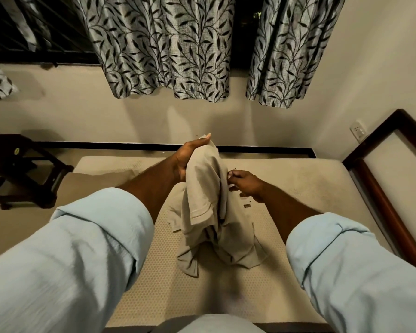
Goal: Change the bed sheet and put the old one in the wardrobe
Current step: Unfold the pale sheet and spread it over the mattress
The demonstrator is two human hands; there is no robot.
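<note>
A bunched beige sheet (207,212) hangs above the bare mattress (298,188), its lower folds resting on the mattress surface. My left hand (190,157) grips the top of the bundle and holds it up. My right hand (246,185) is at the sheet's right edge, its thumb and fingertips against the fabric, the other fingers loosely spread. The mattress has a honeycomb-patterned cover and no sheet spread on it. A few small dark specks lie on it near my right hand.
A dark wooden bed frame (382,212) runs along the right side. A dark wooden stool or side table (22,169) stands on the floor at left. Leaf-patterned curtains (166,49) hang over a barred window behind the bed. A wall socket (358,132) sits at right.
</note>
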